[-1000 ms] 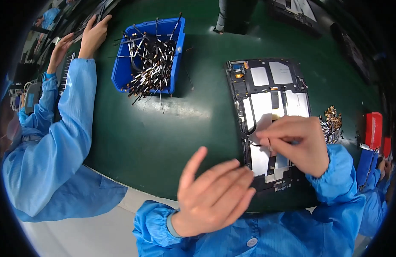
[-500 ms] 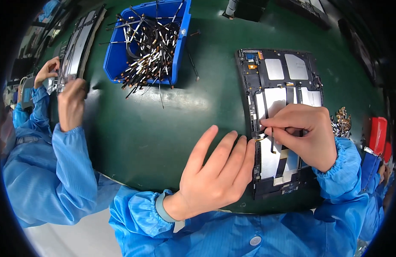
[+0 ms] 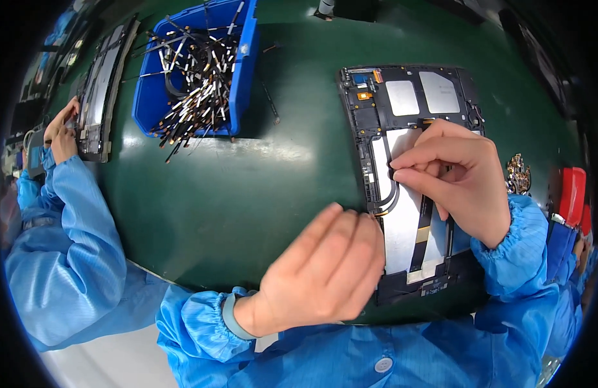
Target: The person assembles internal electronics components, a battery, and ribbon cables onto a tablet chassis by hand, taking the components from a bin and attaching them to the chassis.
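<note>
An opened black tablet (image 3: 405,168) with silver panels inside lies on the table at the right. Above it, my right hand (image 3: 454,174) pinches a thin black ribbon cable (image 3: 394,198) between thumb and index finger. The cable curves down to the tablet's left rim. There my left hand (image 3: 325,265) has its fingers bent and drawn together, the fingertips beside the cable's lower end. Its thumb is hidden, and I cannot see what it holds, if anything.
A blue bin (image 3: 244,77) heaped with black-and-white cables stands at the far left. One loose cable (image 3: 270,103) lies beside it. Small metallic parts (image 3: 518,174) lie right of the tablet, near a red box (image 3: 572,194). At left, a co-worker's hands (image 3: 63,132) touch another opened tablet (image 3: 98,97).
My left hand's fingers have gone from spread to bent together. My right hand has risen slightly with the cable, showing more of its curve. The view has shifted; the co-worker's hands have come together.
</note>
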The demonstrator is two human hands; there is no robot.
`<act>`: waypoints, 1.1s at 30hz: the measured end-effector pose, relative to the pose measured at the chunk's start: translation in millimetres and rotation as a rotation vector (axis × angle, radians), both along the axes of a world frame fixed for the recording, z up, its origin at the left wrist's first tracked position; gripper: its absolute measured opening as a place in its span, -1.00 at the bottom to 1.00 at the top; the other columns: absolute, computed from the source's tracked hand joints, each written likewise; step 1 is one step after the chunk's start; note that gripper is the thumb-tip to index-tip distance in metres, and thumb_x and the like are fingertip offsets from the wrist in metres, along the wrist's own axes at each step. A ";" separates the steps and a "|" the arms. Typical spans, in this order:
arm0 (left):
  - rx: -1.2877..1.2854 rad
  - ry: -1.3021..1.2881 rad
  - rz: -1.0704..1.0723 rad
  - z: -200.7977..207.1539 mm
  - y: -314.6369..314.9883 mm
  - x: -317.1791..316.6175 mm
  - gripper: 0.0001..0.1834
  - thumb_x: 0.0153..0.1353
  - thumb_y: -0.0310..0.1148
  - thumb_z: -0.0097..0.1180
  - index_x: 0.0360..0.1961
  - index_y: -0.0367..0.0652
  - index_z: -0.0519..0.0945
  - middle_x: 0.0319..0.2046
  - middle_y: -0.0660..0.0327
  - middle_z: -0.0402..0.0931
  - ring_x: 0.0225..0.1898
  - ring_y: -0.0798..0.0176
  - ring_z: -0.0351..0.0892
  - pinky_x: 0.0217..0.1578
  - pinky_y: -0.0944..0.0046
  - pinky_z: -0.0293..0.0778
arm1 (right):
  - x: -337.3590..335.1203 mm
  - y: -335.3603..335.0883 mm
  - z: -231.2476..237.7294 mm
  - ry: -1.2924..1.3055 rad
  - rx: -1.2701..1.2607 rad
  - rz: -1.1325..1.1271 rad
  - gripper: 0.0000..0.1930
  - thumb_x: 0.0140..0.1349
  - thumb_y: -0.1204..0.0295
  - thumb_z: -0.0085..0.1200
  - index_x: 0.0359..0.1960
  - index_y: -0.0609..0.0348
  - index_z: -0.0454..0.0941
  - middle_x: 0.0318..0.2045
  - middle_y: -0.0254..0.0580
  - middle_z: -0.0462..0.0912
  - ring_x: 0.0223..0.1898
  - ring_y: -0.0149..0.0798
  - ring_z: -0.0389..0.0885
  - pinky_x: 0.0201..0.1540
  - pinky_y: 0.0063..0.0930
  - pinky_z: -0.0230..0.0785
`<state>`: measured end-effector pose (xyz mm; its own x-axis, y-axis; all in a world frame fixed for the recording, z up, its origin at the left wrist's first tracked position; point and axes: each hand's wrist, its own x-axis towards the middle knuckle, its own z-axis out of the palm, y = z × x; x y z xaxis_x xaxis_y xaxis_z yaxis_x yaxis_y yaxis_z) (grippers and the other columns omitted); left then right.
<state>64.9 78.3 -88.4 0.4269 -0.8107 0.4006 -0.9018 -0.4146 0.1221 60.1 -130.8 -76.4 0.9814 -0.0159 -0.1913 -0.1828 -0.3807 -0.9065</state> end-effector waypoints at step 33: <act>0.172 -0.285 -0.088 -14.9 -24.1 -8.8 -0.89 0.14 -0.39 0.04 -0.29 0.01 0.50 -0.22 0.17 0.62 -0.21 0.25 0.60 -0.21 0.42 0.61 | -1.3 -0.4 -11.5 -0.166 -0.176 0.017 -0.86 0.02 0.74 0.20 -0.38 0.29 0.64 -0.40 -0.32 0.49 -0.53 -0.64 0.35 -0.52 -0.75 0.15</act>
<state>56.1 54.2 -103.2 0.2425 -0.9055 0.3483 -0.9229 -0.3260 -0.2048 58.8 -131.1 -87.9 0.9996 -0.0182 -0.0230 -0.0292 -0.5375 -0.8428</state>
